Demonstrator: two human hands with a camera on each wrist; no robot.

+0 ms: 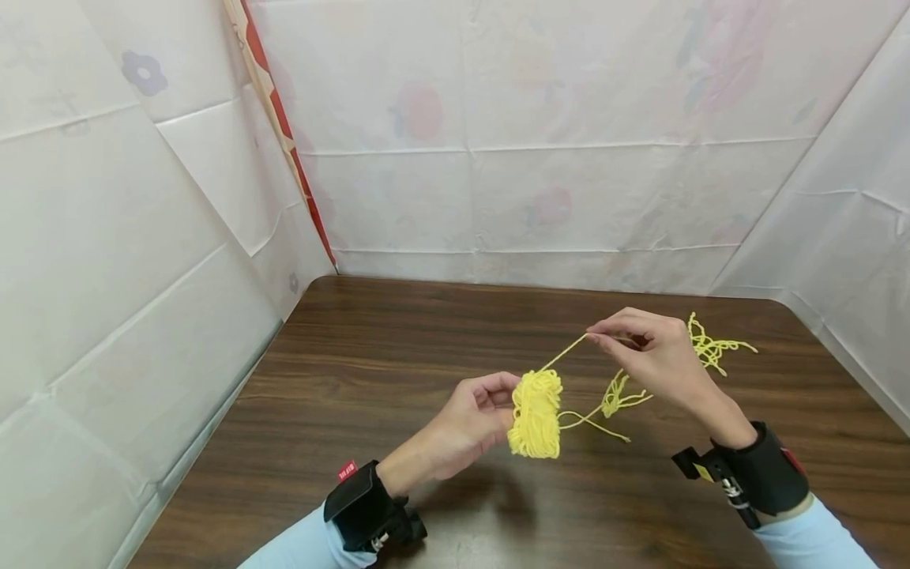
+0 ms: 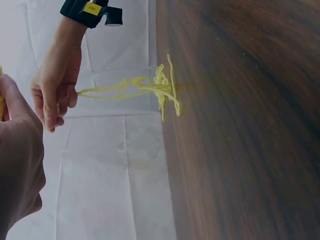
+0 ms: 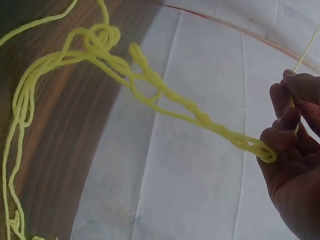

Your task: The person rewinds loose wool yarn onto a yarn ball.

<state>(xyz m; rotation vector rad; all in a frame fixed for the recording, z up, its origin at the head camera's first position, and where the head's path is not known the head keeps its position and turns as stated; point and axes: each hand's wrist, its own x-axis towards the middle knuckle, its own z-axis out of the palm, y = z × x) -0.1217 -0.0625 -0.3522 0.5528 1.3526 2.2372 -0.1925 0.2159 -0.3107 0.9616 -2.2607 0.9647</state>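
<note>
The left hand (image 1: 469, 419) hovers above the wooden table (image 1: 341, 379), its fingers curled toward the palm and its thumb and fingertips gripping the left edge of a small wound bundle of yellow yarn (image 1: 536, 412), which hangs just to the right of those fingertips, upright and clear of the tabletop. From the top of the bundle a single taut strand (image 1: 565, 354) climbs up and to the right to the right hand (image 1: 657, 356), which is well apart from the left one, farther from the person and a little higher. The right hand is mostly closed: its thumb and forefinger pinch the end of that strand, and in the right wrist view its lower fingers (image 3: 282, 132) are hooked through a chain of yarn loops (image 3: 165, 95) that stretches away from the hand toward the table. Below and between the two hands, a loose knot of strands (image 1: 614, 399) trails from the lower side of the bundle toward the underside of the right hand. Just beyond the right hand, on its far right side, a loose tangle of yarn (image 1: 711, 346) lies on the table. In the left wrist view the right hand (image 2: 55, 95) shows with yarn running from its fingers to that tangle (image 2: 165, 90) at the table edge.
</note>
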